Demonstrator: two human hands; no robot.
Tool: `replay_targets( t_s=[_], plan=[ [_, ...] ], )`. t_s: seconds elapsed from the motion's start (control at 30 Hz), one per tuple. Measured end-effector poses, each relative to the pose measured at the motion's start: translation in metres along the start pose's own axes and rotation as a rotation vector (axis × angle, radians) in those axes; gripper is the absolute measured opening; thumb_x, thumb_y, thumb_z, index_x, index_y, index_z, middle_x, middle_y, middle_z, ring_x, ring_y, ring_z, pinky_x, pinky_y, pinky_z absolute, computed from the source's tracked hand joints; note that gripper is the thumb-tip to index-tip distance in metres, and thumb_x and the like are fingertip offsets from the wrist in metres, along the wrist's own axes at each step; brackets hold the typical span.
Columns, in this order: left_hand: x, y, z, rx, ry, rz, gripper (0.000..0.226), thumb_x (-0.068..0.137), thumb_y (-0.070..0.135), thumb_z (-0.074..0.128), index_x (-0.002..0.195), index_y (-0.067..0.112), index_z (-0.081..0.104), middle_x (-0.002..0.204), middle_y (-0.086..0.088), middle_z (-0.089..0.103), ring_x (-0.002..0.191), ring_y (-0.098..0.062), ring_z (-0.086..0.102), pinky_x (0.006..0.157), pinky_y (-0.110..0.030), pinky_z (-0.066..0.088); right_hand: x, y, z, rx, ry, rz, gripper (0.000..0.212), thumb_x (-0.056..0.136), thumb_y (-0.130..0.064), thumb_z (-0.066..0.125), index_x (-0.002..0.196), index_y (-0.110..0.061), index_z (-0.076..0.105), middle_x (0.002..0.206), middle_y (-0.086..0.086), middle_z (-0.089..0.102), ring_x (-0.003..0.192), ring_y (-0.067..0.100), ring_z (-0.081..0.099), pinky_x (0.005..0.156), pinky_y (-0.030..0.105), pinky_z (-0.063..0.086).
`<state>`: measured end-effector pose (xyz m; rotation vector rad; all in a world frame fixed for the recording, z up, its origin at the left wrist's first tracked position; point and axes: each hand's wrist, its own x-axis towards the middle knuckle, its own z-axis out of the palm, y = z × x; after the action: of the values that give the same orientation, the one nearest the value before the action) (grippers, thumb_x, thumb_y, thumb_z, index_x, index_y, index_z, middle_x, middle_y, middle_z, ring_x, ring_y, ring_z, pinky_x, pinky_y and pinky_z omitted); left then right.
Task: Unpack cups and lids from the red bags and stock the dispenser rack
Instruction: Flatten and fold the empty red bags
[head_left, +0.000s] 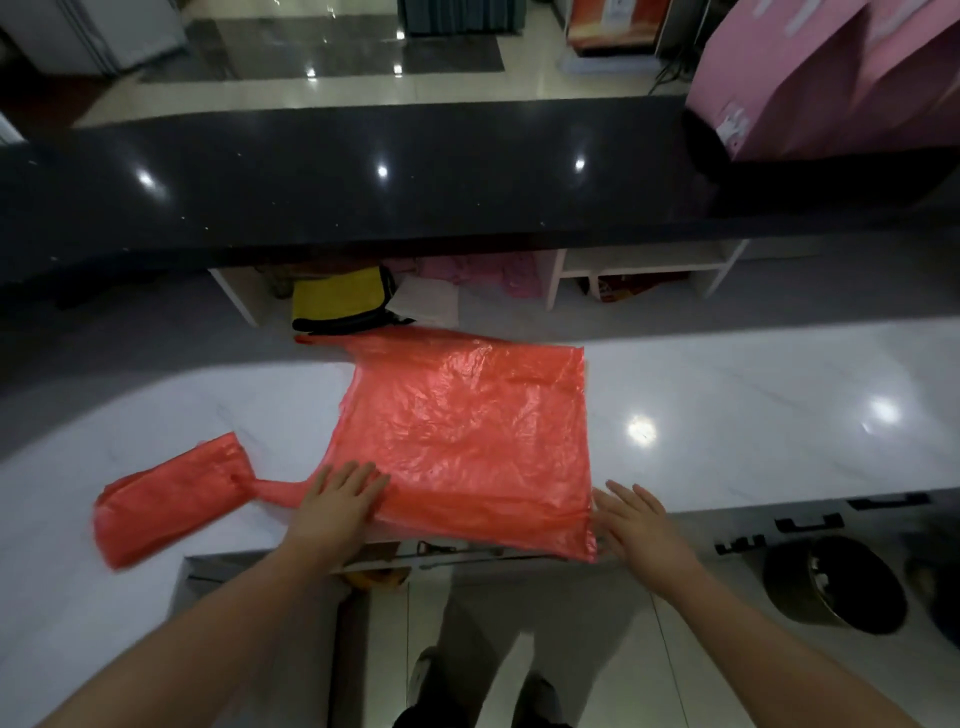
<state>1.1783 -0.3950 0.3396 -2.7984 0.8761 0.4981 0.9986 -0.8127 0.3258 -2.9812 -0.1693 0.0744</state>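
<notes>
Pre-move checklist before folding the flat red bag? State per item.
1. Flat red bag lies spread on the white counter: ok.
2. Bag emptied: ok, it looks flat.
3. Left hand presses its near-left corner, fingers straight: ok.
4. Right hand gripping the bag: not ok, open at its near-right corner.
5. Folded red bag lies apart on the left: ok.
6. Cups, lids, rack in view: not ok.

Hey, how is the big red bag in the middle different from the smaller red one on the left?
The big red bag lies spread flat; the small red bag is folded into a narrow bundle. The left hand presses flat on the big red bag's near corner, while nothing touches the small red bag. Both are thin red plastic on the white counter.
</notes>
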Motion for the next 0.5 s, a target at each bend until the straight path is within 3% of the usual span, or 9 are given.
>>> replay_targets(
  t_s=[0.07,0.13,0.23,0.4,0.5],
  plan=[
    [0.002,0.014,-0.008,-0.044,-0.014,0.053,0.068,0.101,0.034,0.044,0.16,0.037,0.01,0.169,0.004,0.008,0.156,-0.021,0.005,0.125,-0.046,0.002,0.007,-0.009,-0.003,0.078,-0.05,0.016,0.053,0.089,-0.024,0.074,0.14,-0.025,0.058,0.15,-0.001,0.051,0.141,0.025,0.046,0.119,0.044,0.027],
    [0.004,0.039,-0.011,-0.079,-0.011,0.13,0.072,0.099,0.037,0.045,0.16,0.038,0.005,0.17,0.004,0.003,0.156,-0.021,0.002,0.124,-0.044,0.0,0.015,-0.013,0.002,0.089,-0.224,0.041,0.067,0.097,-0.031,0.058,0.158,-0.028,0.029,0.166,-0.005,0.021,0.154,0.017,0.018,0.124,0.034,0.007],
    [0.006,0.077,-0.005,-0.062,-0.021,0.243,0.078,0.099,0.046,0.046,0.16,0.036,-0.002,0.17,0.003,-0.003,0.156,-0.023,-0.004,0.123,-0.045,-0.006,0.022,-0.018,0.004,0.049,-0.393,0.038,0.081,0.094,-0.03,0.052,0.161,-0.03,0.007,0.169,-0.006,-0.003,0.156,0.016,-0.001,0.124,0.035,0.01],
    [0.01,0.132,0.015,-0.024,-0.001,0.299,0.09,0.097,0.041,0.056,0.159,0.035,-0.009,0.17,0.0,-0.005,0.156,-0.027,-0.006,0.124,-0.049,-0.003,0.028,-0.028,0.005,0.138,-0.373,-0.009,0.078,0.092,-0.028,0.057,0.16,-0.023,0.021,0.168,0.0,0.016,0.154,0.021,0.016,0.124,0.034,0.018],
    [0.014,0.142,0.018,-0.006,0.032,0.282,0.079,0.099,0.028,0.053,0.161,0.031,0.003,0.17,-0.001,0.007,0.156,-0.028,0.003,0.124,-0.052,0.002,0.031,-0.035,0.005,0.233,-0.292,-0.016,0.07,0.087,-0.023,0.059,0.154,-0.019,0.039,0.16,0.005,0.037,0.144,0.026,0.038,0.119,0.037,0.029]
  ],
)
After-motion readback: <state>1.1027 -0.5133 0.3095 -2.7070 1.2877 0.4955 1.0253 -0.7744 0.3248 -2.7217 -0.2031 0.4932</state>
